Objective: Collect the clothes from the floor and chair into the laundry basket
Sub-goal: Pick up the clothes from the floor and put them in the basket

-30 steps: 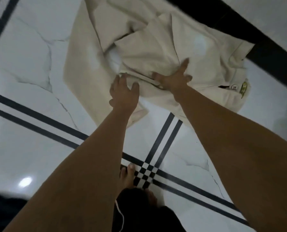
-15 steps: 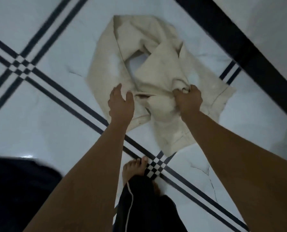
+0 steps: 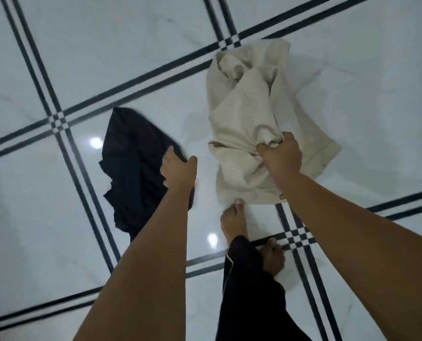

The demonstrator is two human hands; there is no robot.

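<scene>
A cream garment (image 3: 244,114) hangs bunched from my right hand (image 3: 280,157), which is shut on a fold near its middle; its lower hem droops just above my toes. A black garment (image 3: 133,163) lies crumpled on the white floor to the left. My left hand (image 3: 179,169) hovers over the black garment's right edge with fingers apart and nothing in its grasp. No laundry basket or chair is in view.
Glossy white marble floor (image 3: 82,57) crossed by paired dark stripes. My bare feet (image 3: 234,220) and dark trouser leg (image 3: 249,291) stand just below the cream garment.
My right hand closed on the cream garment and lifted it, bunched, off the floor. The view swung so the black garment came into sight, and my left hand moved from the cream cloth over to it.
</scene>
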